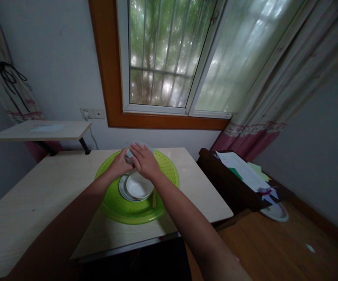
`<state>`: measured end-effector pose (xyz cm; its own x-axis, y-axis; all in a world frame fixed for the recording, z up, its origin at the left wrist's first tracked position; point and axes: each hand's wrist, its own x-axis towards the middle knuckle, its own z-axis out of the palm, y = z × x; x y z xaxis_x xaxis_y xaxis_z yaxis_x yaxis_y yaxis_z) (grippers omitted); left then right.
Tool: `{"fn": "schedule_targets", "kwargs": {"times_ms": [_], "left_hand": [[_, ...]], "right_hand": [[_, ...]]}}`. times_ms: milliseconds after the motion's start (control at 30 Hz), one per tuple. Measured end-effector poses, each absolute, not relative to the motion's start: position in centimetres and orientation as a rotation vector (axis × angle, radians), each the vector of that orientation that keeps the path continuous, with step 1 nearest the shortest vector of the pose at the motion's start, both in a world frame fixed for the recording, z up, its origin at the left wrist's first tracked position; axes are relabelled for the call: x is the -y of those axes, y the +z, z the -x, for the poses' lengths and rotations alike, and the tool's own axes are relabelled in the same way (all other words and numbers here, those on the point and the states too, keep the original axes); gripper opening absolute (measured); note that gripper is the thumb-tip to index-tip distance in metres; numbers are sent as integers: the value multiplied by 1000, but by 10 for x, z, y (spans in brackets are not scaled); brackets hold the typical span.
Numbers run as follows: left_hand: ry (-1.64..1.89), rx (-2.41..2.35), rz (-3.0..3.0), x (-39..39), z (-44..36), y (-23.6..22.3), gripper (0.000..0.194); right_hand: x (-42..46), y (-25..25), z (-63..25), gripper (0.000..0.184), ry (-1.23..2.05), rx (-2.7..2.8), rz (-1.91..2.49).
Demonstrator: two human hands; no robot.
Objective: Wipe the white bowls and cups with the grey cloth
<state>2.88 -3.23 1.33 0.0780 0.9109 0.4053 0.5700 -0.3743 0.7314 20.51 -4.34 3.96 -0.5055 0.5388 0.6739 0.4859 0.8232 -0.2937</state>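
Left hand point(119, 164) and right hand point(144, 160) close together around pale object point(131, 154), steadying it above bowl point(138, 186) in green basket point(169, 171).

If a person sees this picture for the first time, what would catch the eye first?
Probably the bright green basin in the middle of the pale table. It holds a white bowl, and above that the left hand and right hand meet over a small grey object. Behind is a big barred window.
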Motion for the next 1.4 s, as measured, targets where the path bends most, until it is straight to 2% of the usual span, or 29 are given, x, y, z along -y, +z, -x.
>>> {"fn": "schedule_targets", "kwargs": {"times_ms": [200, 567, 667, 833, 1067, 1233, 1400], "left_hand": [[1284, -1503, -1903, 30, -27, 12, 59], [1230, -1588, -1919, 32, -25, 15, 59], [1224, -1576, -1929, 32, -26, 15, 57], [1237, -1563, -1914, 34, -29, 18, 57], [1239, -1501, -1964, 38, -30, 21, 45], [1283, -1511, -1922, 38, -31, 21, 47], [1356, -1501, -1816, 34, -31, 18, 57]], "right_hand": [[24, 29, -217, 52, 313, 1874, 876], [10, 10, -214, 70, 621, 1665, 947], [12, 10, -214, 69, 555, 1722, 947], [24, 20, -215, 57, 249, 1942, 892], [46, 38, -206, 51, -138, 2231, 788], [47, 39, -202, 50, -94, 2177, 806], [28, 25, -209, 54, 207, 1896, 883]]}}
